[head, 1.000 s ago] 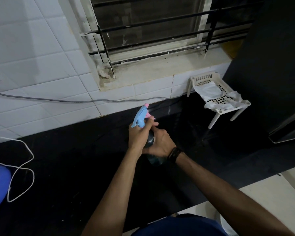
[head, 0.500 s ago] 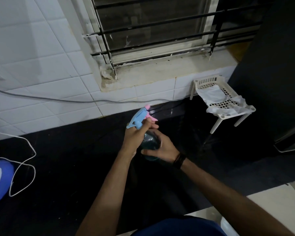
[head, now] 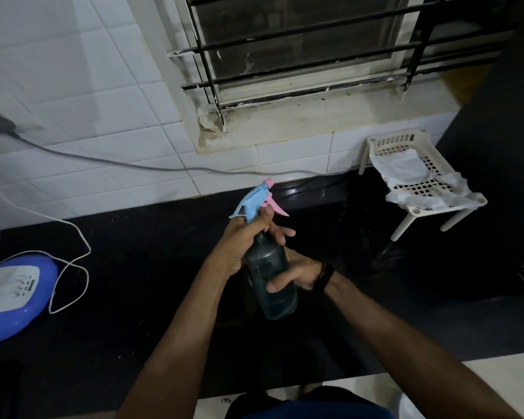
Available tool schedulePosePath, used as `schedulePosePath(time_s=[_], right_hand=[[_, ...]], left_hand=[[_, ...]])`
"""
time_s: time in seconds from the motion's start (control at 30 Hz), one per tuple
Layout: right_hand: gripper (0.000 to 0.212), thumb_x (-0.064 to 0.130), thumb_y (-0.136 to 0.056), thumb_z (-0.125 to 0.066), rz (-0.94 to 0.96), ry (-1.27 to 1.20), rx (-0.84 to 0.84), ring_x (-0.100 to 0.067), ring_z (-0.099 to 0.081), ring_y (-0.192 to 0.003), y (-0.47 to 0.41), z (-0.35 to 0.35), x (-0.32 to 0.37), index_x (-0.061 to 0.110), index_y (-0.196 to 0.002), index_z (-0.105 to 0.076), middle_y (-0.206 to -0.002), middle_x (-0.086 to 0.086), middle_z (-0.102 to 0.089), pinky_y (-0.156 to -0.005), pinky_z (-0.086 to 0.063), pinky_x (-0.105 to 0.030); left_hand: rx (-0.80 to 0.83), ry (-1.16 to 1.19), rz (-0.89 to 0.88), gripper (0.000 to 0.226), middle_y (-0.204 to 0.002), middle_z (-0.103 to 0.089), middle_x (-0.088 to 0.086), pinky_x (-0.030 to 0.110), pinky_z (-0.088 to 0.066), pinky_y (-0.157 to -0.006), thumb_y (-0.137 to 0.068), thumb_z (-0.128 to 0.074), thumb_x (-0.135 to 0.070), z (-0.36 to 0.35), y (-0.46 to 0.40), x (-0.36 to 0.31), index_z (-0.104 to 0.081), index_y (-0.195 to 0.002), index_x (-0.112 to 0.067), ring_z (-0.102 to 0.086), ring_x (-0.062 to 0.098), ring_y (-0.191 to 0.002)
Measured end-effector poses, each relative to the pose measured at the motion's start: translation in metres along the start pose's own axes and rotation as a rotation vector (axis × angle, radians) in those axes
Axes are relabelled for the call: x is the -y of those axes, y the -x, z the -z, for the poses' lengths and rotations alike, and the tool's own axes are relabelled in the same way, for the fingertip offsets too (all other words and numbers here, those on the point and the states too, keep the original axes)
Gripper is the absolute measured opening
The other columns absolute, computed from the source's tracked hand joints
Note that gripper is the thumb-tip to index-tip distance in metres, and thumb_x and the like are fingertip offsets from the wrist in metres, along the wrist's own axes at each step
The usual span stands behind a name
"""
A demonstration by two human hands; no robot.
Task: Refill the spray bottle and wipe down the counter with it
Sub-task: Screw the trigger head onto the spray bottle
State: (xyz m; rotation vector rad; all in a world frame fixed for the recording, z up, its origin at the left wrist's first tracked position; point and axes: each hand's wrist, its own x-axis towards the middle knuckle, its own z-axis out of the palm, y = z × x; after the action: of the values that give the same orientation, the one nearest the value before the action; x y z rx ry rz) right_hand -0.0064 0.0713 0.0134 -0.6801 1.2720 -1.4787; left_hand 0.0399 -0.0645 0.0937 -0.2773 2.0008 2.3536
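Over the black stone counter (head: 133, 343) we steady the dark translucent spray bottle (head: 271, 285) in our right hand (head: 297, 272), fingers wrapped round its body, while our left hand (head: 242, 240), clenched at the neck, should twist the blue-and-pink trigger head (head: 256, 202) squarely.

Spray bottle (head: 271, 276) is dark see-through plastic with a blue head and pink trigger, held tilted above the black counter (head: 133, 297).

arms: both forearms were bare, no sleeves | right wrist: dark band (head: 325, 276) sat just behind right hand (head: 297, 272) | torso: blue garment (head: 312, 411) showed below band
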Motion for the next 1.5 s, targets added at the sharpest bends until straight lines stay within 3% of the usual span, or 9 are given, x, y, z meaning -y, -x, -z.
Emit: schedulePosePath(time_s=[0.1,0.3,0.43,0.53,0.63,0.7,0.9,1.27,1.5], right_hand=[[0.073,0.008,-0.064,-0.081,0.04,-0.01,-0.095,-0.026,-0.061,-0.111,0.0,-0.007,0.0,0.0,-0.13,-0.05,-0.119,-0.013,-0.063,-0.101,-0.047,-0.044],[0.111,0.036,-0.051,-0.092,0.14,0.444,-0.736,-0.007,-0.064,-0.106,-0.01,-0.043,-0.011,0.037,-0.137,-0.023,-0.124,0.01,-0.058,-0.089,-0.057,-0.032],[0.106,0.01,-0.052,-0.087,0.182,0.367,-0.628,-0.012,-0.062,-0.11,-0.01,-0.038,-0.016,0.024,-0.136,-0.025,-0.125,0.003,-0.054,-0.089,-0.057,-0.037],[0.106,0.001,-0.052,-0.086,0.183,0.309,-0.539,-0.014,-0.054,-0.124,-0.013,-0.039,-0.02,0.013,-0.138,-0.026,-0.134,-0.004,-0.046,-0.098,-0.053,-0.038],[0.118,0.001,-0.055,-0.087,0.185,0.309,-0.549,-0.014,-0.049,-0.131,-0.017,-0.047,-0.025,0.019,-0.147,-0.015,-0.146,0.0,-0.038,-0.104,-0.049,-0.04],[0.124,-0.006,-0.057,-0.084,0.181,0.268,-0.6,-0.013,-0.055,-0.127,-0.019,-0.054,-0.029,0.021,-0.15,-0.006,-0.143,-0.001,-0.043,-0.101,-0.051,-0.038],[0.136,0.003,-0.056,-0.081,0.16,0.268,-0.727,-0.026,-0.07,-0.103,-0.027,-0.069,-0.034,0.031,-0.154,0.009,-0.12,-0.016,-0.064,-0.091,-0.056,-0.05],[0.099,0.009,-0.065,-0.08,0.271,0.372,-0.946,-0.016,-0.065,-0.108,-0.042,-0.108,-0.05,0.034,-0.148,-0.032,-0.119,0.008,-0.064,-0.094,-0.054,-0.035],[0.089,0.016,-0.06,-0.081,0.149,0.446,-1.022,-0.018,-0.066,-0.091,-0.051,-0.115,-0.081,0.03,-0.132,-0.032,-0.097,-0.001,-0.063,-0.082,-0.057,-0.046]], left_hand=[[-0.2,0.001,-0.009,0.042,-0.062,-0.064,0.009,0.042,-0.058,-0.085,-0.099,-0.057,-0.034,0.003,-0.007,0.009,-0.053,-0.13,-0.005,-0.075,0.034,-0.09],[-0.42,-0.031,-0.096,0.012,-0.066,-0.069,0.011,0.044,-0.058,-0.093,-0.097,-0.063,-0.032,-0.001,-0.006,0.016,-0.066,-0.092,-0.02,-0.076,0.028,-0.086],[-0.313,-0.103,-0.107,0.024,-0.059,-0.068,0.0,0.024,-0.056,-0.078,-0.097,-0.062,-0.031,0.007,0.0,0.014,-0.07,-0.115,-0.017,-0.073,0.014,-0.07],[-0.24,-0.153,-0.102,0.037,-0.065,-0.069,0.003,0.026,-0.056,-0.083,-0.099,-0.059,-0.029,0.013,0.006,0.015,-0.074,-0.078,-0.055,-0.072,0.014,-0.074],[-0.231,-0.135,-0.067,0.017,-0.085,-0.075,0.007,0.022,-0.054,-0.081,-0.095,-0.065,-0.037,0.022,0.015,0.023,-0.077,-0.092,-0.026,-0.073,0.012,-0.088],[-0.173,-0.112,-0.005,0.042,-0.103,-0.074,0.006,0.02,-0.053,-0.08,-0.089,-0.07,-0.045,0.034,0.022,0.039,-0.068,-0.113,-0.01,-0.071,0.01,-0.096],[-0.142,0.045,0.08,0.033,-0.118,-0.072,0.005,0.029,-0.052,-0.094,-0.09,-0.07,-0.04,0.051,0.045,0.076,-0.066,-0.117,-0.021,-0.068,0.017,-0.113],[-0.07,0.187,0.086,0.032,-0.117,-0.074,0.007,0.037,-0.053,-0.098,-0.085,-0.076,-0.02,0.084,0.063,0.1,-0.073,-0.116,-0.012,-0.069,0.022,-0.114],[-0.003,0.337,0.195,0.035,-0.124,-0.067,0.011,0.04,-0.05,-0.104,-0.078,-0.077,-0.018,0.104,0.073,0.134,-0.076,-0.111,-0.006,-0.063,0.027,-0.123]])
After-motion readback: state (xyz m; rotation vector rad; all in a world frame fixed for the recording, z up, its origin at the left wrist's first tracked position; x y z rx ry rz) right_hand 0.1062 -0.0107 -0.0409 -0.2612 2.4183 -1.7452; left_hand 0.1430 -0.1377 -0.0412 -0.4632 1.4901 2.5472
